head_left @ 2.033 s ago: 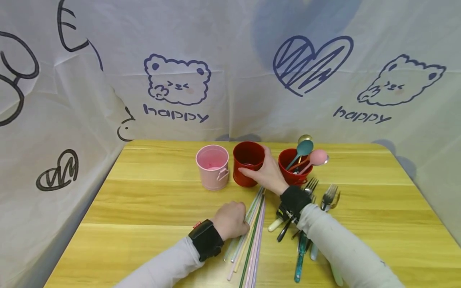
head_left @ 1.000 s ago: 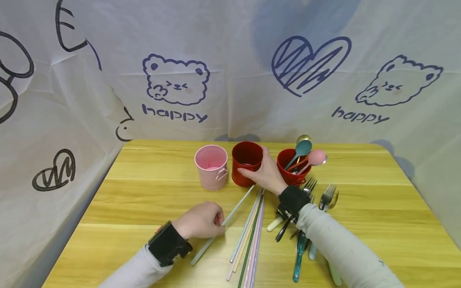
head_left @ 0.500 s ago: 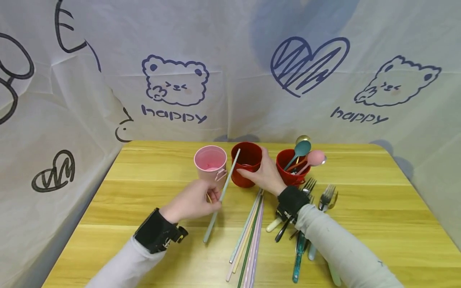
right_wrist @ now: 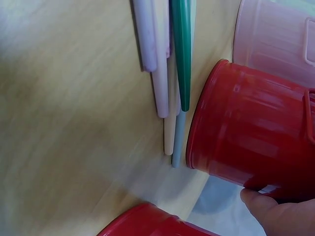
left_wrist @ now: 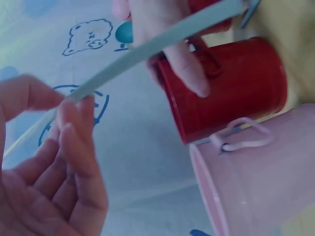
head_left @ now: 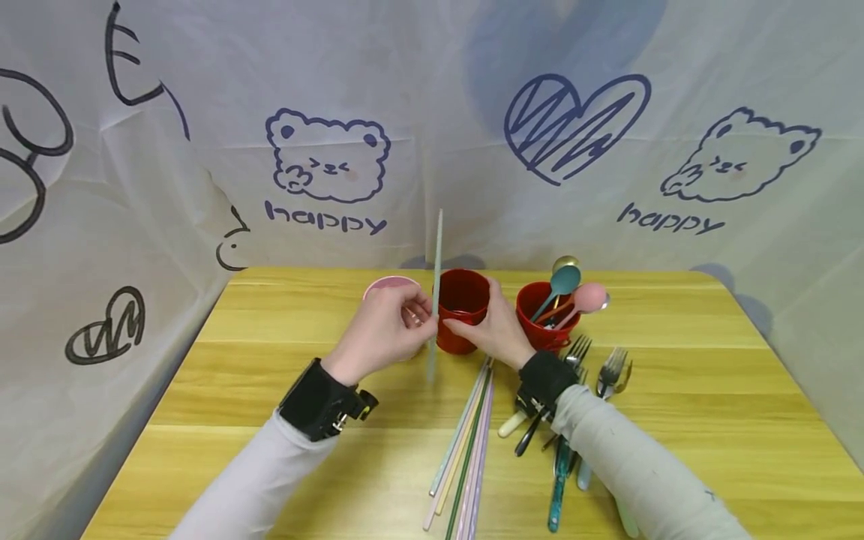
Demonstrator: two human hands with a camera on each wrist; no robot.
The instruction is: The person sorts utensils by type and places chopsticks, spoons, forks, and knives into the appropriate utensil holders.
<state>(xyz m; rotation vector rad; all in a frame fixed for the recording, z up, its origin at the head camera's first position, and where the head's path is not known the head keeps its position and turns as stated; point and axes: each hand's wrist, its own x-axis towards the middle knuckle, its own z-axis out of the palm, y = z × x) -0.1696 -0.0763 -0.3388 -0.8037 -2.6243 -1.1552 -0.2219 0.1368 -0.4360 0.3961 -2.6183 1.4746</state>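
My left hand pinches a pale green chopstick between thumb and fingers. The chopstick stands nearly upright in the head view, just left of the middle red bucket. With thumb and fingers spread round its rim, my right hand holds that bucket. No chopsticks show inside the bucket. A pink bucket with a wire handle stands beside it, partly hidden behind my left hand in the head view. On the table in front lies a loose bundle of coloured chopsticks, including green, yellow, pink and lilac ones.
A second red bucket on the right holds several spoons. Several forks and other cutlery lie in front of it, partly under my right forearm. A white cloth with drawings hangs behind the wooden table.
My left hand has drawn one pale green chopstick from the bundle, lifted it and tilted it upright beside the red bucket. My right hand has stayed on that bucket.
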